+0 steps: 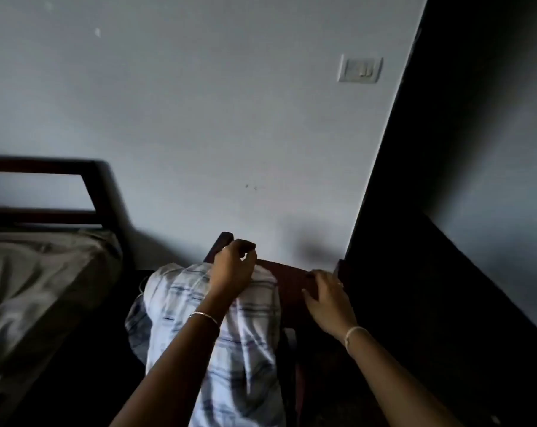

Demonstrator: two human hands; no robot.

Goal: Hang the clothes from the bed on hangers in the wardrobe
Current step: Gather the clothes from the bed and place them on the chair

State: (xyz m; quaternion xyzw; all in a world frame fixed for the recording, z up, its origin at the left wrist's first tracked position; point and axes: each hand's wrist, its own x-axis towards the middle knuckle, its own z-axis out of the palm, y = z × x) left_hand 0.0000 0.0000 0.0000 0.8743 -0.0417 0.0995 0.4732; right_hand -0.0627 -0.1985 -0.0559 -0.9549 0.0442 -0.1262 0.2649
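Dim bedroom, grey wall. Beneath the left grip [234, 266], a checked garment [251, 352] drapes over the chair back [291, 272]. Its fingers curl there; whether they hold is unclear. The right grip [325, 298] rests flat and wide on the rail. Likely soft, light, floppy: take it by the shoulders.

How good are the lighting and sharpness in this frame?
Head view: dim overall; the wall takes most light, the dark panel at right is nearly black; the bed frame is blurred; the checked cloth, left hand and right hand are readable.
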